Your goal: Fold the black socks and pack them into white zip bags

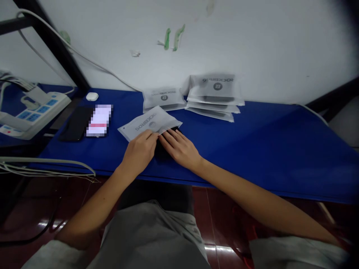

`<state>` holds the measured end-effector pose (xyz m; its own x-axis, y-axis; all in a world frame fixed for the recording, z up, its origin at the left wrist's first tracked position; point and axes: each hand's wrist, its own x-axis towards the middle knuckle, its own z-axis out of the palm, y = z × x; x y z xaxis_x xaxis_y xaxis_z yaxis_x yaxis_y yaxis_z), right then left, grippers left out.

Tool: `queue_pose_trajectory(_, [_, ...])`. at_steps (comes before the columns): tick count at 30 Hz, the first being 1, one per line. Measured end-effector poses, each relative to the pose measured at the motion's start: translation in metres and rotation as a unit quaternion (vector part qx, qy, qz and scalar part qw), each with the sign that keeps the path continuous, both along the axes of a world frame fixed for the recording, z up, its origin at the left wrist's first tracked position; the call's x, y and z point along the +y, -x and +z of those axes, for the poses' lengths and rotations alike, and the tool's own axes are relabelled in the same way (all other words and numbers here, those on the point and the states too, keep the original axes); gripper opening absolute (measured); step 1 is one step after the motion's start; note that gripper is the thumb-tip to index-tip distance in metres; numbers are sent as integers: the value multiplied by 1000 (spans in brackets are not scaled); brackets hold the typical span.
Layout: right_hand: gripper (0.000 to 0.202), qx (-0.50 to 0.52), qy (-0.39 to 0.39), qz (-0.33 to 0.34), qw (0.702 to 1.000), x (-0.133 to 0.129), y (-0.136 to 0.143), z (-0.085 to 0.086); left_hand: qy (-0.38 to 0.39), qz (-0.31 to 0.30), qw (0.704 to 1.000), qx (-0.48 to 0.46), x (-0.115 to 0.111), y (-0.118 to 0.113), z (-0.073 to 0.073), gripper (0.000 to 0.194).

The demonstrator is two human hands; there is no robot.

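Note:
A frosted pouch with ROCKBROS lettering (148, 121) lies tilted on the blue table. My left hand (141, 151) is closed on the near edge of this pouch, close to its opening. My right hand (181, 147) rests with its fingers stretched over a black item (164, 151) at the pouch's mouth. Most of the black item is hidden under both hands, so its shape cannot be made out. The fingertips of my right hand reach the pouch's edge.
Behind are one filled pouch (164, 100) and a stack of several pouches (214, 93) against the wall. On the left lie a lit phone (99, 120), a black phone-like object (76, 123), a white earbud case (92, 96) and a power strip (36, 116) with cables.

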<state>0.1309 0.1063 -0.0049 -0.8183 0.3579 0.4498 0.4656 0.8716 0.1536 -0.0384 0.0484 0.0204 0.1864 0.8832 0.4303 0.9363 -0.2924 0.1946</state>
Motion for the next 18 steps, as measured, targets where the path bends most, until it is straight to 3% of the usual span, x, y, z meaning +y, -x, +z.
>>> queue_pose_trajectory(4, [35,-29,16,-2,999,2,13,3,-29,-16,999,-21,-3,-1,-3,26])
queue_pose_trajectory(10, [36,-49,25,-12,998,6,16,5,-23,37,999,15,-20,11,-12,21])
queue_pose_trajectory(14, [37,-51,26,36,998,6,18,5,-74,4,997,-8,-24,18,-18,26])
queue_pose_trajectory(18, [42,-78,40,64,994,12,28,3,-106,-44,993,-7,-22,19,-15,30])
